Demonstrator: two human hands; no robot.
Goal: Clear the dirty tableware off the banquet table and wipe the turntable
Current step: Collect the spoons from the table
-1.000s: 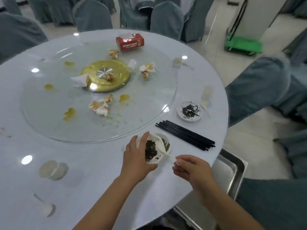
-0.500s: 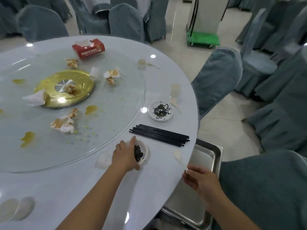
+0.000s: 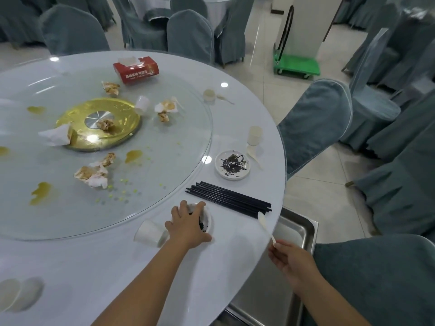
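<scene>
- Left hand [image 3: 188, 228] grips small bowl [image 3: 205, 220] w/ dark scraps, on table [image 3: 94, 278] just outside glass turntable [image 3: 164, 161] edge; bowl under fingers.
- Tipped cup [image 3: 149, 232] touching left of that hand.
- Right hand [image 3: 290, 257] pinches handle end of white spoon [image 3: 264, 223] at table rim, above steel tray [image 3: 303, 229].
- Black chopsticks [image 3: 228, 198] just beyond bowl; dirty plate [image 3: 232, 164] further back.

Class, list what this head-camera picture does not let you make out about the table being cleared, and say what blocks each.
1. Small bowl: the left hand covers most of it, so how much residue it holds is unclear.
2. Steel tray: the table edge and the right hand, pinching the spoon, hide its contents.
3. Tissue box: print too small to read.
4. Pale discs by the left edge: too blurred to identify.
</scene>
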